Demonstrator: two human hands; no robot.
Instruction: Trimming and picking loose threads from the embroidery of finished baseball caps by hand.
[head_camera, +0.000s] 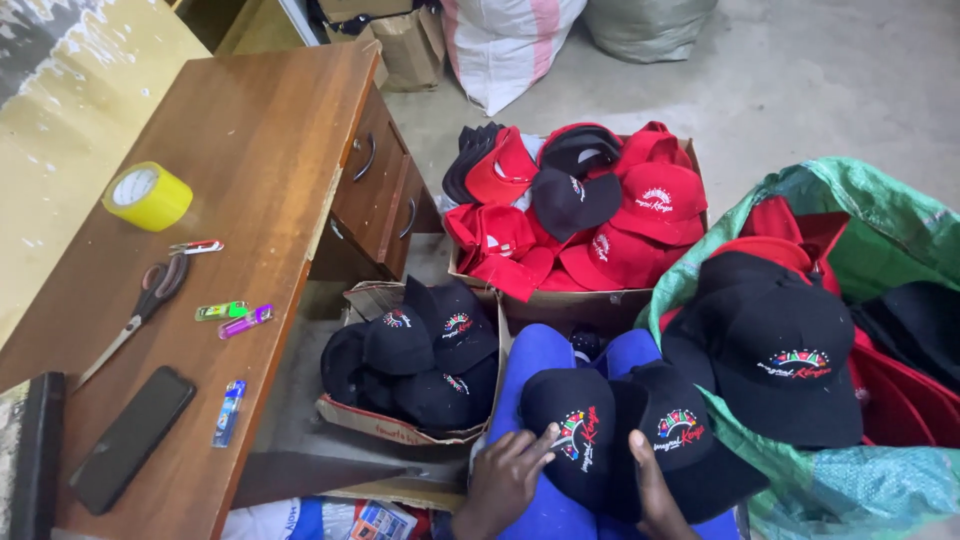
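Note:
Two black caps with embroidered fronts lie on my lap over blue trousers (540, 350). My left hand (505, 480) rests on the edge of the left black cap (572, 425), fingers spread and touching its brim. My right hand (655, 490) shows only partly at the bottom edge, its thumb pressed against the right black cap (685, 445). Whether it grips the cap is hidden by the frame edge.
A cardboard box of black caps (415, 365) sits at my left, a box of red and black caps (580, 215) ahead, a green sack of caps (800, 350) at my right. The wooden desk (260, 150) holds yellow tape (147, 196), scissors (140, 310), lighters, a phone (130, 440).

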